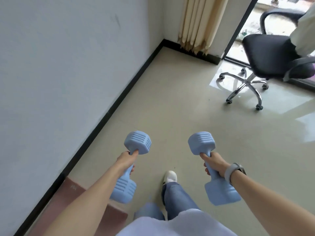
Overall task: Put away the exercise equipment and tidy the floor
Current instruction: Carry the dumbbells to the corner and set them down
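I hold two light blue dumbbells above the floor, one in each hand. My left hand (pixel 127 161) is wrapped around the handle of the left dumbbell (pixel 138 142), whose far head points toward the wall. My right hand (pixel 215 165), with a watch on its wrist, grips the handle of the right dumbbell (pixel 202 142). Both dumbbells tilt forward, their near heads low by my forearms. A brownish-red mat (pixel 75 189) lies on the floor by the wall, under my left arm.
A white wall (pixel 59 74) with a black baseboard runs along the left to a corner with beige curtains (pixel 199 23). A black office chair (pixel 265 53) on wheels stands at the right by a glass door. My foot (pixel 170 177) is on the beige floor.
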`<move>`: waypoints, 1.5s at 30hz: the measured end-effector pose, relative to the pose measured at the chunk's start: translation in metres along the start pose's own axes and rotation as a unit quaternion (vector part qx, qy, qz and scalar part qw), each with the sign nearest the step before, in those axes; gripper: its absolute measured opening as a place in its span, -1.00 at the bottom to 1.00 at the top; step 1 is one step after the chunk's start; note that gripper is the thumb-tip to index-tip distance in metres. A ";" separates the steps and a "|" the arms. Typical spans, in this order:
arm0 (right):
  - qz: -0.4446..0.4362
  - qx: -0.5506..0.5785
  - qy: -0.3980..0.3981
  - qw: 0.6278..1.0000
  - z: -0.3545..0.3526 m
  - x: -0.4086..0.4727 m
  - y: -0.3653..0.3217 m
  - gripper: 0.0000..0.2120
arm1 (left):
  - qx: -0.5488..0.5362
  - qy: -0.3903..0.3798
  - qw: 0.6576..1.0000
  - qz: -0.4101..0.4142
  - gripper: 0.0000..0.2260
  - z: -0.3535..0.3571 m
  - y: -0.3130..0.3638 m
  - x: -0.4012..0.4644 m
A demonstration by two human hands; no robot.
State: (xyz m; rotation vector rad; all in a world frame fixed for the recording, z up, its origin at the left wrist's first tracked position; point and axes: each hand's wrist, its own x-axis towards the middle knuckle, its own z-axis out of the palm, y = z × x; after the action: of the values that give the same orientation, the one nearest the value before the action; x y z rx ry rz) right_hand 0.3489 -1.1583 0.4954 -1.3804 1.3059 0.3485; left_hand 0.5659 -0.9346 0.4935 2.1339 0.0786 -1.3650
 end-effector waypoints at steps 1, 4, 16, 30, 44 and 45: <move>-0.003 -0.002 0.005 1.000 -0.017 0.016 -0.026 -0.74 | -0.001 0.005 1.000 0.011 -0.61 -0.003 0.034 0.012; -0.015 -0.004 0.008 1.000 -0.058 0.057 -0.102 -0.75 | -0.021 0.012 0.999 0.027 -0.60 -0.014 0.123 0.041; 0.021 -0.007 -0.007 1.000 -0.138 0.270 -0.367 -0.79 | -0.028 0.000 0.999 -0.030 -0.67 -0.080 0.401 0.248; 0.009 0.041 -0.005 0.999 -0.238 0.498 -0.634 -0.79 | 0.038 -0.039 0.998 0.028 -0.73 -0.123 0.732 0.455; 0.009 0.010 0.023 1.000 -0.221 0.918 -0.664 -0.83 | 0.091 -0.007 0.996 0.012 -0.70 -0.042 0.818 0.871; 0.004 0.017 0.025 1.000 -0.211 0.946 -0.655 -0.83 | 0.099 0.003 0.995 0.014 -0.69 -0.035 0.811 0.902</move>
State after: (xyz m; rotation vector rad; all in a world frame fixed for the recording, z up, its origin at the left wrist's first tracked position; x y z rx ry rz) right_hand 1.1105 -1.9659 0.1273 -1.3634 1.3522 0.2978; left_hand 1.3060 -1.8159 0.1077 2.2920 -0.0878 -1.4006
